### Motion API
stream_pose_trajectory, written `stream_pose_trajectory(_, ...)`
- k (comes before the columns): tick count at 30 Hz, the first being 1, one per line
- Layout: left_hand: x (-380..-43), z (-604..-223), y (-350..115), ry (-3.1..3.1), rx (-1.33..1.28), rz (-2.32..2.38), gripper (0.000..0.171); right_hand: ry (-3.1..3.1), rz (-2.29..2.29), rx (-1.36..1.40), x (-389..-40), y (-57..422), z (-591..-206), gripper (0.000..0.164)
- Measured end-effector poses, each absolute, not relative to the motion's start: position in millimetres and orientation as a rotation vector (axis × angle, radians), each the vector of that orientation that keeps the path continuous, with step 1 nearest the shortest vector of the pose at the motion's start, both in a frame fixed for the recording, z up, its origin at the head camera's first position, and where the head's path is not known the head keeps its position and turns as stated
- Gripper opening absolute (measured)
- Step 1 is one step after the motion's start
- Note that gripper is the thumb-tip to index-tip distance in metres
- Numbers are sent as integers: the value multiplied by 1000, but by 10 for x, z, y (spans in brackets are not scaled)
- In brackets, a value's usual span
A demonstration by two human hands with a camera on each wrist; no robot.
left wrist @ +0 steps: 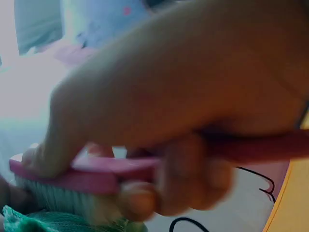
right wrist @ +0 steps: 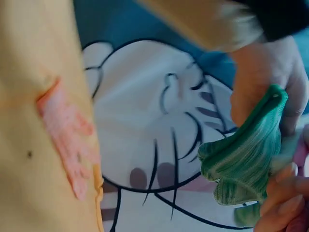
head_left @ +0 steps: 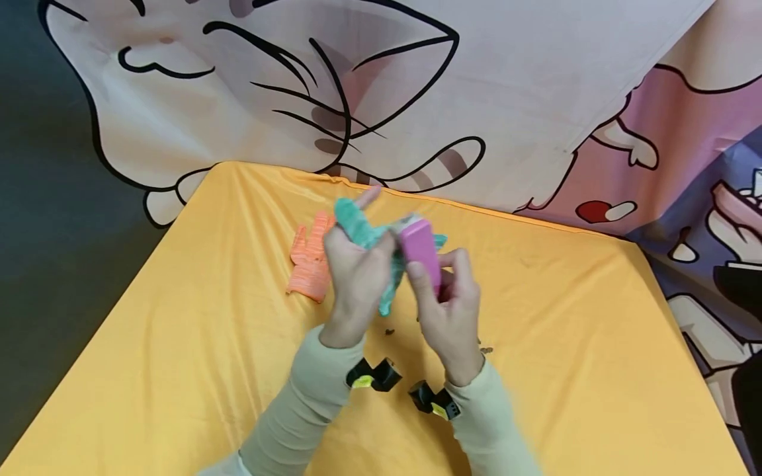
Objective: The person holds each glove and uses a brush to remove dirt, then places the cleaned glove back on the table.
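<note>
Left hand (head_left: 357, 284) holds green glove (right wrist: 248, 154), one finger sticking out past it; right hand (head_left: 449, 311) grips pink brush (head_left: 421, 248), thumb on its back, pale bristles turned to the glove, seemingly touching it in left wrist view; green glove is up between both hands, above the table (head_left: 208, 330), which has a yellow cloth on it; orange glove (head_left: 311, 261) lies flat on the cloth, just beside left hand in head view; small dark bits (head_left: 389, 331) scattered near the forearms; cat-print backdrop (head_left: 536, 79) behind; black wrist cameras (head_left: 385, 375) on both light sleeves.
</note>
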State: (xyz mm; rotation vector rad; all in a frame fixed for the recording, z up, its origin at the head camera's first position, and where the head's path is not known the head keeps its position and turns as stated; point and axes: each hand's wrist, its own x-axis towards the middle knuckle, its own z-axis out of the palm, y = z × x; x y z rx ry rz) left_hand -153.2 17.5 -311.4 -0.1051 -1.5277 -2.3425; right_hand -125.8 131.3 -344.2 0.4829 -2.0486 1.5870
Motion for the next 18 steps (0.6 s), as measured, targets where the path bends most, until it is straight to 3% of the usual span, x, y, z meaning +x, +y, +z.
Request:
stream_pose_trajectory(3, -1574, -3089, 27, -1362, 76, -2436, 49, -2182, 1491, 571, -1251, 1282, -3517, 28)
stream_pose_trajectory(8, -1600, -3048, -123, -1245, 92, -2364, 45, -2209, 1455, 766, -1256, 1393, -3471, 27)
stream_pose_trajectory(18, -1563, -3068, 79, -1611, -349, -2101, 39, -1698, 1944, 601, -1190, 1503, -3234, 17)
